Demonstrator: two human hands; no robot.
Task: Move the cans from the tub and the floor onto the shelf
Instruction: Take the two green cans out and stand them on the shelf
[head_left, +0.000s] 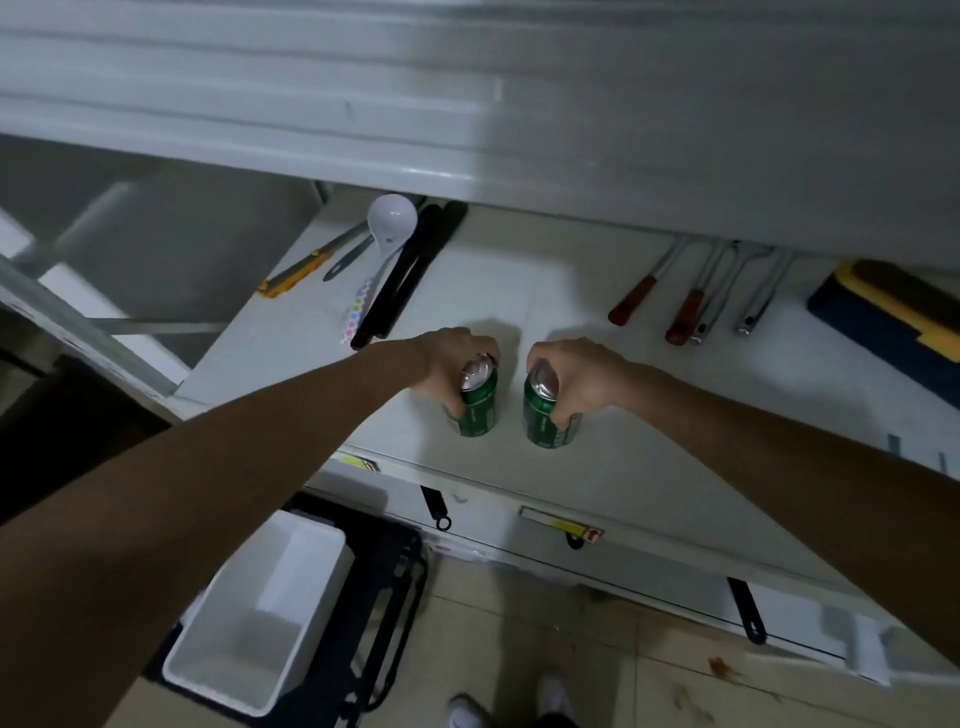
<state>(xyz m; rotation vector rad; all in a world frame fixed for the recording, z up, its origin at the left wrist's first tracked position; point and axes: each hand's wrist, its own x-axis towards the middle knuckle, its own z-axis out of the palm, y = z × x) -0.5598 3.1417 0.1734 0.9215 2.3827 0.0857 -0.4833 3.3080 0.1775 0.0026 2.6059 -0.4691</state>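
Observation:
Two green cans with silver tops stand upright side by side on the white shelf (649, 467), near its front edge. My left hand (449, 358) grips the left can (478, 405) from above and the side. My right hand (576, 374) grips the right can (545, 415) the same way. Both cans look to rest on the shelf surface. Below at the lower left a white tub (260, 623) sits on a black cart, and no cans show inside it.
On the shelf behind the cans lie a white ladle (390, 218), black tongs (405, 275), a yellow-handled tool (306, 267), several red-handled utensils (685, 301) and a yellow-and-dark brush (898, 312). An upper shelf overhangs at the top. Tiled floor and my shoes show below.

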